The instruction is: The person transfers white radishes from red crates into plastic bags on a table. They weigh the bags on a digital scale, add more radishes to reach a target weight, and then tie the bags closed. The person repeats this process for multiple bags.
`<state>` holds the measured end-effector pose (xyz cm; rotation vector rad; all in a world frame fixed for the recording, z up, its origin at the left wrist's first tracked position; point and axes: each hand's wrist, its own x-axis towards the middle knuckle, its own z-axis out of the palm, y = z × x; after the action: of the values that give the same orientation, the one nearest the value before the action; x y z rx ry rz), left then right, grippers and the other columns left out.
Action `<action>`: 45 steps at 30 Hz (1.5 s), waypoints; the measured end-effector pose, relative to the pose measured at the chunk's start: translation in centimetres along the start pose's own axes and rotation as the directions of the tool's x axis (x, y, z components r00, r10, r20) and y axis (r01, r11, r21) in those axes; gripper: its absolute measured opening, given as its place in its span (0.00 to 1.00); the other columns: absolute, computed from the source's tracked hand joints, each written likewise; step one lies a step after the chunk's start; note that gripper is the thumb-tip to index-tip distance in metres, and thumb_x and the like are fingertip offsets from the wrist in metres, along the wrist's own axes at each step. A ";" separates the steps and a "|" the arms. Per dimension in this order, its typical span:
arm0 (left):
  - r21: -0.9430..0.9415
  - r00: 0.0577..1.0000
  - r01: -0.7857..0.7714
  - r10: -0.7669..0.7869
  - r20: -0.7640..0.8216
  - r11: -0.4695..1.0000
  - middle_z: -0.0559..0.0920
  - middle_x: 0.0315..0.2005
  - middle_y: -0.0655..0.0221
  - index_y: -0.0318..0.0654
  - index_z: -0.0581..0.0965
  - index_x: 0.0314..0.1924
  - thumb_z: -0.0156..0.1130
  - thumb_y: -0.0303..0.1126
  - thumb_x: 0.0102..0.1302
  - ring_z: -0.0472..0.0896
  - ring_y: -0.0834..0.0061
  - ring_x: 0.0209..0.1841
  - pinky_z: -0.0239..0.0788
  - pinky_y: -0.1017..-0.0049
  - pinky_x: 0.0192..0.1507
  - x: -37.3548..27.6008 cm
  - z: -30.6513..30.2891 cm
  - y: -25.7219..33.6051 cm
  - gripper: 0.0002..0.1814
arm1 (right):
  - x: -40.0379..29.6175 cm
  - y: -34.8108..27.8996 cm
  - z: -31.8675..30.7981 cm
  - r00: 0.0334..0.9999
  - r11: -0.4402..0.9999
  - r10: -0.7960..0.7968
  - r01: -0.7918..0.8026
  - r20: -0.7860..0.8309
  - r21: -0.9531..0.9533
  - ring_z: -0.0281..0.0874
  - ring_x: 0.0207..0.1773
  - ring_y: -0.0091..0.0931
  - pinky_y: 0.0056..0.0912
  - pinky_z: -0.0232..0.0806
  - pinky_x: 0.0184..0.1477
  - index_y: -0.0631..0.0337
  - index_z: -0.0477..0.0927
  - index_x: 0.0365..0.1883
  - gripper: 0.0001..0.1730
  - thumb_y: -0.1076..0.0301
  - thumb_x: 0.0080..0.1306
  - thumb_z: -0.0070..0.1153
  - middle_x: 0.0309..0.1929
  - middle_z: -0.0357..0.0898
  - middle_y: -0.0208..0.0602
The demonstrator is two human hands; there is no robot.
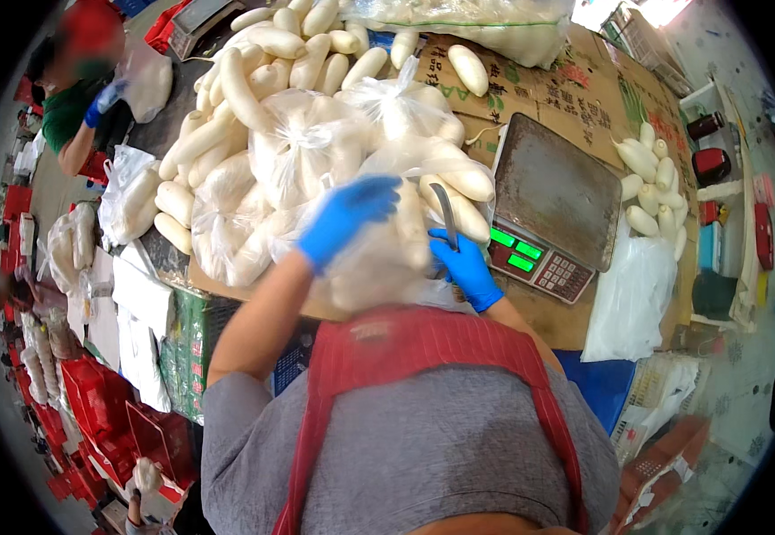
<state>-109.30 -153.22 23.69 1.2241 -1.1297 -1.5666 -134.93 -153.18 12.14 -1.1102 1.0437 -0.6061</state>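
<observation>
My right hand (pixel 467 271), in a blue glove, grips a knife (pixel 446 212) whose narrow curved blade points away from me. My left hand (pixel 354 215), also blue-gloved, is blurred by motion above the bagged white radishes; whether it pinches any plastic is unclear. Between the hands, near my apron, a white radish (pixel 413 231) shows beside blurred clear plastic. Knotted clear bags of radishes (pixel 304 144) lie just beyond my left hand. More radishes (pixel 461 214) rest in an open-looking bag next to the knife, close to the scale.
A digital scale (pixel 554 194) with lit green displays stands at right. Beyond it lie small radishes (pixel 655 174) and a stack of plastic bags (pixel 631 294). Loose radishes (pixel 243 87) heap up at far left. Another person's gloved hand (pixel 105 100) holds a bag across the table.
</observation>
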 end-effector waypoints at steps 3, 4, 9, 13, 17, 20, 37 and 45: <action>0.685 0.957 0.062 0.152 -0.247 0.726 0.76 0.55 0.52 0.32 0.66 0.65 0.67 0.43 0.61 0.77 0.67 0.54 0.70 0.70 0.55 3.0 2.9 -7.9 0.37 | -0.2 0.2 0.4 0.998 0.998 -0.044 0.045 -0.039 0.033 0.74 0.43 0.19 0.22 0.68 0.39 0.65 0.76 0.58 0.23 0.61 0.70 0.55 0.45 0.79 0.31; 0.830 0.930 0.057 0.272 -0.246 0.555 0.76 0.54 0.50 0.33 0.65 0.66 0.68 0.44 0.61 0.77 0.66 0.54 0.71 0.69 0.55 4.1 2.8 -9.3 0.39 | -0.1 0.6 0.3 0.997 0.997 -0.062 0.064 -0.049 0.053 0.74 0.43 0.19 0.21 0.68 0.38 0.65 0.76 0.58 0.23 0.60 0.70 0.55 0.44 0.79 0.30; 0.445 0.978 0.063 0.034 -0.208 0.893 0.76 0.54 0.55 0.33 0.65 0.65 0.71 0.31 0.55 0.77 0.65 0.55 0.74 0.69 0.52 5.8 1.8 -8.3 0.38 | -1.7 -1.5 0.5 0.997 0.998 0.023 -0.018 -0.071 0.067 0.75 0.42 0.19 0.22 0.69 0.40 0.64 0.77 0.57 0.20 0.62 0.70 0.55 0.44 0.79 0.31; -0.032 0.979 -0.070 0.062 -0.196 0.997 0.75 0.56 0.61 0.37 0.66 0.65 0.71 0.22 0.51 0.77 0.68 0.55 0.74 0.70 0.53 0.6 2.2 -3.6 0.40 | -2.8 -2.7 0.7 0.997 0.986 -0.029 0.041 -0.074 0.159 0.77 0.41 0.21 0.22 0.70 0.39 0.62 0.75 0.59 0.23 0.56 0.72 0.52 0.45 0.80 0.34; -0.289 0.924 -0.309 0.213 -0.319 0.906 0.75 0.56 0.63 0.36 0.66 0.65 0.64 0.12 0.51 0.76 0.69 0.56 0.73 0.69 0.56 -3.3 2.0 -1.8 0.39 | -3.0 -6.4 1.2 0.989 0.985 0.096 -0.110 0.112 0.136 0.79 0.40 0.22 0.20 0.67 0.33 0.59 0.66 0.66 0.33 0.43 0.74 0.41 0.47 0.80 0.38; -0.324 0.888 -0.414 0.299 -0.349 0.851 0.72 0.61 0.63 0.39 0.63 0.68 0.68 0.14 0.49 0.73 0.67 0.61 0.68 0.68 0.61 -4.7 1.9 -2.2 0.44 | -3.0 -8.2 2.2 0.975 0.956 0.053 -0.112 0.216 0.273 0.78 0.38 0.21 0.19 0.66 0.31 0.56 0.65 0.67 0.30 0.49 0.74 0.46 0.44 0.80 0.37; -0.539 0.910 -0.404 0.260 -0.324 0.739 0.70 0.62 0.59 0.34 0.59 0.69 0.65 0.26 0.61 0.70 0.65 0.63 0.65 0.65 0.63 -7.9 3.1 -3.2 0.38 | -3.9 -9.5 3.1 0.939 0.937 -0.319 0.293 0.128 0.190 0.71 0.38 0.18 0.19 0.66 0.39 0.57 0.71 0.61 0.26 0.77 0.64 0.55 0.52 0.75 0.31; -0.813 0.876 -0.482 0.144 -0.461 0.326 0.78 0.55 0.55 0.32 0.71 0.58 0.52 0.35 0.73 0.76 0.61 0.58 0.66 0.58 0.65 -6.7 -7.4 -3.7 0.19 | -1.1 -5.6 -5.7 0.876 0.808 -0.451 0.318 -0.172 -0.497 0.75 0.44 0.26 0.28 0.70 0.44 0.61 0.79 0.51 0.17 0.70 0.63 0.62 0.46 0.78 0.38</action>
<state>-101.16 -147.06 20.75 0.3689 -0.1081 -1.2659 -140.05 -156.71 17.33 -1.7192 1.2532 -0.8975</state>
